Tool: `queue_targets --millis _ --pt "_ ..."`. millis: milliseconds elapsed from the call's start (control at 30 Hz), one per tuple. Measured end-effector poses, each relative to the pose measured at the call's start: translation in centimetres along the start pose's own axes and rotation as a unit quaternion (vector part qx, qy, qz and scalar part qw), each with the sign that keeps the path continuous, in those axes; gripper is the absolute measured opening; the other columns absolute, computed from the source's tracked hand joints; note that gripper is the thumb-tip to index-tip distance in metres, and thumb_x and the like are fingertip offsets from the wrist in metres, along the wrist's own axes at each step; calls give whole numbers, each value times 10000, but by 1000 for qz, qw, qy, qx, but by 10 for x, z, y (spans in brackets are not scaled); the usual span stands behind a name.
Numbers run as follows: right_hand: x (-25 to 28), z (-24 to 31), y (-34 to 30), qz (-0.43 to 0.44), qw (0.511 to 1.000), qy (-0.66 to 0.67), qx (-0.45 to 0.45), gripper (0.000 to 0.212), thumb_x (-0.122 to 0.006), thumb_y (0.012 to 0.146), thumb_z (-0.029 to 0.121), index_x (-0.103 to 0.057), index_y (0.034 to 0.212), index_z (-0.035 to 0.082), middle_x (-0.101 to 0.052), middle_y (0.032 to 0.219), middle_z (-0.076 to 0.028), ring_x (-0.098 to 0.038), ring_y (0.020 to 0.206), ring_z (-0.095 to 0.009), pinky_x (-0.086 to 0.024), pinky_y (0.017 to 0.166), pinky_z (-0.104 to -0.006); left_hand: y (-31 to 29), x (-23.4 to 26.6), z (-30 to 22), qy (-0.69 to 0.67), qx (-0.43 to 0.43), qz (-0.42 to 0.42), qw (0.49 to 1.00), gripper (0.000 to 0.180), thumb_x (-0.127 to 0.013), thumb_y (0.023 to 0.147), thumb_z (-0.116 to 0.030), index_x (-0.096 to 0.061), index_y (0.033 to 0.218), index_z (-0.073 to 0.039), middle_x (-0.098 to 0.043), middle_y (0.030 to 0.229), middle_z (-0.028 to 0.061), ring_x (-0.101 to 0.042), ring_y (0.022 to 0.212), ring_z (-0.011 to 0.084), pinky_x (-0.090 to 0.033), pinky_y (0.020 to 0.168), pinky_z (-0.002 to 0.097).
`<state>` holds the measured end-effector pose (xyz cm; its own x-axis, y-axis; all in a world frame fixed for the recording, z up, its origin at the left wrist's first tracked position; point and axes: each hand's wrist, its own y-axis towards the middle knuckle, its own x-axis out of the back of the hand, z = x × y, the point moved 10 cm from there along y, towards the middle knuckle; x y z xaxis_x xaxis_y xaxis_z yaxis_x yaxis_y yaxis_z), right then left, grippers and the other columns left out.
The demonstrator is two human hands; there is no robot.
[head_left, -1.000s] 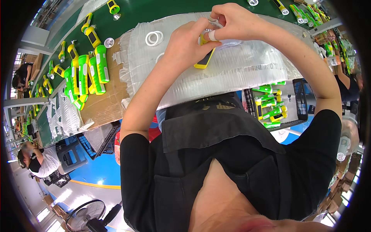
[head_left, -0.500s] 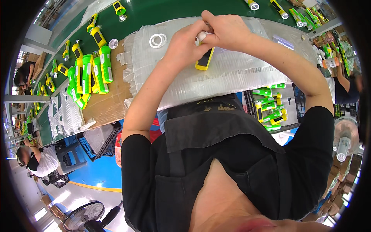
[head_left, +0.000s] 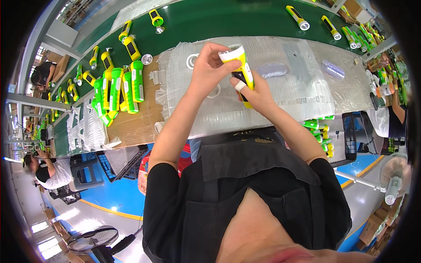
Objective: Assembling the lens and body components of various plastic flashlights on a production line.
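A yellow and green flashlight [head_left: 248, 78] with a white-rimmed head is held tilted over the plastic-covered work surface, head end up and away from me. My right hand [head_left: 259, 93] is closed around its body, a white wrap on the thumb. My left hand [head_left: 208, 69] grips the white rim [head_left: 232, 53] between thumb and fingers. One white ring [head_left: 191, 62] lies just left of my left hand. Another white ring [head_left: 215, 91] is partly hidden beneath my left wrist. The flashlight's lower body is partly covered by my right fingers.
Green-and-yellow flashlights [head_left: 115, 90] are heaped on cardboard at the left. Other flashlights [head_left: 298, 18] lie on the green belt [head_left: 245, 19] beyond. Clear plastic stacks [head_left: 272, 70] rest to the right. A crate [head_left: 350, 136] stands below right. Co-workers sit at both sides.
My hands have come nearer and parted, the right one down onto the flashlight's body. Its white-rimmed head, hidden by my hands before, now shows. The whole view has shifted slightly.
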<state>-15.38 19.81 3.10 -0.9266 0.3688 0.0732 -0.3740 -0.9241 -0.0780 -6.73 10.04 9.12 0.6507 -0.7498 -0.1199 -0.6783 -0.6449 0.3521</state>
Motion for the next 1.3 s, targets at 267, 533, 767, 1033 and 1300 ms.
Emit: queue_targets --millis 267,533,767,1033,1300 --pt "-40 7 -18 264 960 96 -5 242 -688 877 238 -553 947 49 -578 687 -32 -581 576 -125 -453 526 -283 -9 -33 -31 -109 -32 20 993 363 -678 821 -12 -522 1148 -38 -656 957 107 -677 899 225 -552 790 347" --pt "-14 66 40 231 916 -102 311 385 -742 790 187 -594 1107 25 -638 982 -84 -632 962 -221 -508 822 -335 14 -26 -83 100 -251 -5 963 613 -753 740 33 -504 1297 -25 -647 1008 91 -670 922 172 -550 782 303" --pt "35 100 150 82 819 -358 441 454 -768 696 68 -630 1128 91 -655 1164 -109 -612 1081 -325 -511 919 -391 81 18 -38 420 -250 40 872 814 -889 650 -274 -504 1339 -74 -531 1359 133 -519 1234 330 -404 1026 421" --pt "187 45 299 -59 728 -589 347 528 -555 751 -149 -608 1210 107 -500 1421 -73 -457 1321 -310 -453 1050 -379 187 317 89 645 166 -285 689 1007 -711 693 -704 -450 1324 38 -615 1166 221 -618 1072 358 -515 895 455" --pt "216 61 258 -76 740 -580 332 491 -537 761 -106 -608 1214 69 -554 1340 -124 -527 1222 -343 -455 1007 -413 204 345 122 545 195 -345 739 781 -655 769 -625 -576 1262 -26 -690 1101 176 -662 1013 337 -525 873 412"
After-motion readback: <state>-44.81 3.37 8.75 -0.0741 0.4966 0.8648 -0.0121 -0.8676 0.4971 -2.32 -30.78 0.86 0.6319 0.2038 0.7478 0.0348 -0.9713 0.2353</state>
